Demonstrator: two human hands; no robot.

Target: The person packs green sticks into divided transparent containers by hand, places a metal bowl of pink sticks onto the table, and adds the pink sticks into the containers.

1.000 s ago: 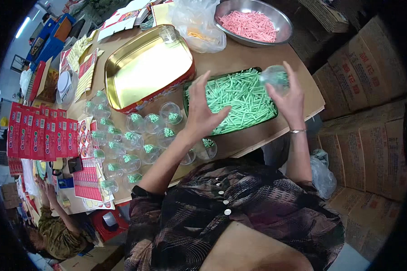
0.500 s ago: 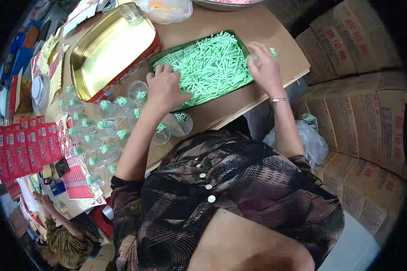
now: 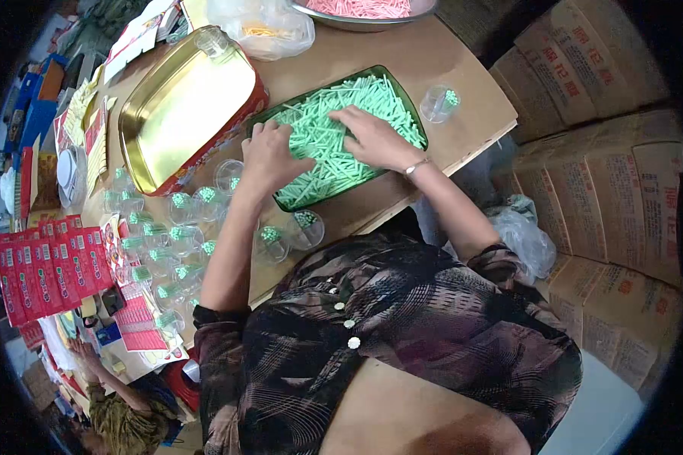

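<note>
A green rectangular tray is heaped with short light-green sticks. My left hand is over the tray's left end, fingers curved at the sticks, thumb held apart. Above the middle of the heap is my right hand, its fingers bent and its thumb separate; I see nothing held in it. A clear plastic cup with a bundle of green sticks rests on the table right of the tray. More such cups stand left of and below the tray, partly hidden by my left forearm.
A gold-lined tin holding a clear cup is left of the tray. Behind are a plastic bag and a metal bowl of pink sticks. Red packets lie far left; cartons are stacked right. Another person is lower left.
My right hand has let go of the clear cup at the right and moved left over the sticks. My left hand stays near the tray's left end. The view has shifted slightly.
</note>
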